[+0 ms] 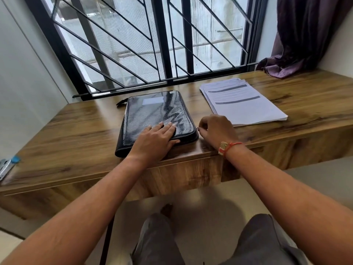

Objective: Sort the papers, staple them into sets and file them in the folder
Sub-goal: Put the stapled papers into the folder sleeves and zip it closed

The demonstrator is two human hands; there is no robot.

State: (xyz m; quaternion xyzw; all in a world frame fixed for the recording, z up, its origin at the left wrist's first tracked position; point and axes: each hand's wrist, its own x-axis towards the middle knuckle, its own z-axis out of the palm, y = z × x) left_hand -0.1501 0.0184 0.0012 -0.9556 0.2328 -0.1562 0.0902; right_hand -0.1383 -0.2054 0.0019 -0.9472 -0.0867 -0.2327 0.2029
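The left grip (158,139) lies flat, fingers straight, on the closed folder (152,111) near the front edge of the surface (76,131). The right grip (216,131) pinches the zip pull (197,128) at the folder's near right corner. The papers (242,104) lie stacked just to the right.

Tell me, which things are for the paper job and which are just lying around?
For the job: black folder, its zip pull, papers, stapler.
Just lying about: curtain, window bars.
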